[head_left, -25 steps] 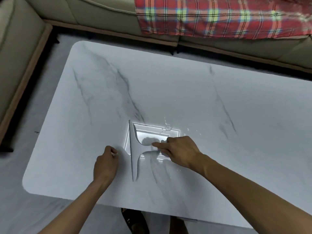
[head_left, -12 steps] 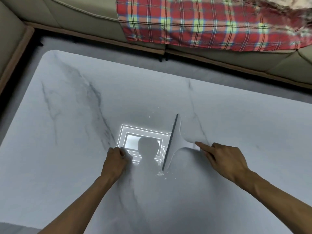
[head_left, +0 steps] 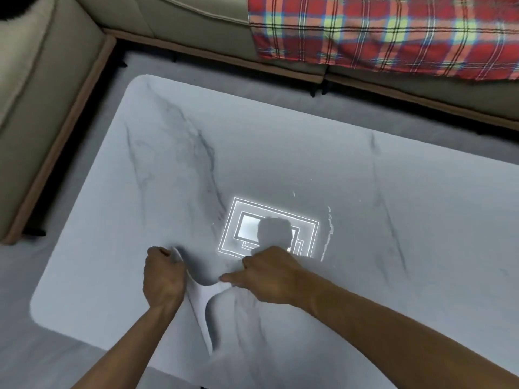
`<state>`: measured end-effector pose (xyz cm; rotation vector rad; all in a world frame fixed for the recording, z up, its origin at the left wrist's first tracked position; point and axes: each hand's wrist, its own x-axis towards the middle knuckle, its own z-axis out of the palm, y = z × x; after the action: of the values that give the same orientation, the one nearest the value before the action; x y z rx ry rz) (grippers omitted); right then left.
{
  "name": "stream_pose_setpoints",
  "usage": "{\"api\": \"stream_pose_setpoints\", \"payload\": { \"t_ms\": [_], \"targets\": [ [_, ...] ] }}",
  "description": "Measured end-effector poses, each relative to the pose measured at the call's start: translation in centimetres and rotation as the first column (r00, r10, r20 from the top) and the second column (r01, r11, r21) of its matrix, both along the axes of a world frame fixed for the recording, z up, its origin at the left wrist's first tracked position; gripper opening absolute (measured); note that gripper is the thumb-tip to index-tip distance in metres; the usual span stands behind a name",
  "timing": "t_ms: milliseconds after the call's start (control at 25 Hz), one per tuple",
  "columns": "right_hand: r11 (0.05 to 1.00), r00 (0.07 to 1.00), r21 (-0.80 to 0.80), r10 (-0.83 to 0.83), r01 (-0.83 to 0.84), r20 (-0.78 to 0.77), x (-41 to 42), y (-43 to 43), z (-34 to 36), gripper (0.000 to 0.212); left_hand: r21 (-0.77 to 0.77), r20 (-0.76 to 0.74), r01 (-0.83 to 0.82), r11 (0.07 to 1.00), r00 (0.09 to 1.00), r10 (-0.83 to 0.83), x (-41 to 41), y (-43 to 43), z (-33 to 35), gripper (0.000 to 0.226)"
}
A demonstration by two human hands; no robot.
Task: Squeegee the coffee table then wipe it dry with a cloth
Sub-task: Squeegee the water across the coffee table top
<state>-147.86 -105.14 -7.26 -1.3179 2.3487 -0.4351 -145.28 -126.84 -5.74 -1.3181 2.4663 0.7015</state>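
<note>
Two hands close together, lower centre of frame. Right hand (head_left: 272, 273) grips handle of one squeegee (head_left: 200, 301), index finger straight. Left hand (head_left: 163, 276) fisted, nothing seen inside, against blade. Squeegee on one coffee table (head_left: 280, 164). One plaid blanket (head_left: 379, 29) upper right.

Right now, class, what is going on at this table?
A person is squeegeeing the marble-look coffee table. The right hand grips the white squeegee by its handle, index finger stretched along it. The left hand sits fisted beside the blade. Water streaks lie right of the light reflection; no cloth is in view.
</note>
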Motion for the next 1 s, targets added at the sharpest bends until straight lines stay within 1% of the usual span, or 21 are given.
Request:
{"api": "stream_pose_setpoints", "payload": {
  "t_ms": [80, 120, 200, 280, 320, 360, 440, 560, 640, 720, 760, 800, 840, 880, 960, 1000],
  "targets": [
    [0.999, 0.998, -0.003, 0.037, -0.037, 0.052, 0.5, -3.2, -0.8, 0.051, 0.062, 0.049, -0.001, 0.998, 0.999, -0.002, 0.4, -1.9, -0.3, 0.018],
    [0.998, 0.998, 0.023, 0.051, -0.052, 0.038, 0.5, -4.0, -1.1, 0.052, 0.109, 0.058, -0.005, 0.994, 0.998, -0.001, 0.5, -2.5, -0.3, 0.017],
    [0.996, 0.997, 0.076, 0.047, -0.043, -0.054, -0.5, -3.7, -1.3, 0.053, 0.204, 0.075, -0.023, 0.979, 0.997, 0.008, 0.5, -2.6, -0.2, 0.011],
    [0.995, 0.991, 0.086, -0.037, 0.048, -0.131, -2.5, -1.4, -1.1, 0.056, 0.285, 0.092, -0.022, 0.958, 0.996, -0.004, 0.2, -2.2, -0.3, 0.013],
    [0.990, 0.984, 0.078, -0.109, 0.120, -0.140, -3.7, 0.3, -0.8, 0.056, 0.303, 0.094, 0.004, 0.953, 0.995, -0.034, 0.0, -1.8, -0.3, 0.016],
    [0.976, 0.972, 0.079, -0.192, 0.204, -0.138, -4.8, 2.3, -0.2, 0.052, 0.317, 0.097, 0.036, 0.948, 0.993, -0.070, -0.4, -1.2, -0.1, 0.019],
    [0.915, 0.928, 0.166, -0.351, 0.368, -0.122, -6.3, 6.8, 1.3, 0.040, 0.344, 0.080, 0.111, 0.932, 0.986, -0.147, -1.2, 0.6, 0.1, 0.017],
    [0.767, 0.825, 0.309, -0.545, 0.562, -0.147, -5.9, 14.3, 3.1, 0.041, 0.359, 0.014, 0.224, 0.906, 0.969, -0.245, -3.2, 4.9, 0.2, 0.010],
    [0.673, 0.764, 0.378, -0.617, 0.636, -0.187, -4.5, 18.3, 4.7, 0.041, 0.347, -0.046, 0.309, 0.886, 0.949, -0.313, -4.4, 7.8, -0.3, 0.008],
    [0.597, 0.730, 0.447, -0.645, 0.666, -0.225, -3.4, 20.6, 6.3, 0.040, 0.371, -0.059, 0.377, 0.848, 0.922, -0.384, -5.3, 10.6, -1.5, 0.008],
    [0.559, 0.694, 0.455, -0.689, 0.693, -0.210, -3.7, 21.3, 6.8, 0.040, 0.395, -0.020, 0.399, 0.827, 0.904, -0.427, -5.6, 11.8, -2.0, 0.012],
    [0.529, 0.641, 0.429, -0.749, 0.732, -0.168, -4.5, 21.3, 7.2, 0.040, 0.418, 0.015, 0.402, 0.815, 0.893, -0.449, -5.7, 12.8, -2.9, 0.019],
    [0.504, 0.583, 0.383, -0.803, 0.775, -0.123, -5.7, 21.1, 7.3, 0.041, 0.447, 0.059, 0.382, 0.809, 0.890, -0.453, -5.8, 13.5, -3.3, 0.026],
    [0.495, 0.549, 0.327, -0.831, 0.805, -0.091, -7.4, 20.6, 7.0, 0.041, 0.449, 0.090, 0.378, 0.810, 0.882, -0.462, -5.9, 14.1, -3.9, 0.033],
    [0.509, 0.538, 0.252, -0.841, 0.823, -0.061, -11.7, 18.8, 5.7, 0.043, 0.419, 0.145, 0.396, 0.817, 0.859, -0.490, -6.6, 14.7, -3.6, 0.044],
    [0.514, 0.542, 0.249, -0.839, 0.821, -0.053, -13.9, 17.9, 4.9, 0.043, 0.426, 0.178, 0.365, 0.828, 0.864, -0.472, -7.1, 14.7, -3.0, 0.047]
  ]
}}
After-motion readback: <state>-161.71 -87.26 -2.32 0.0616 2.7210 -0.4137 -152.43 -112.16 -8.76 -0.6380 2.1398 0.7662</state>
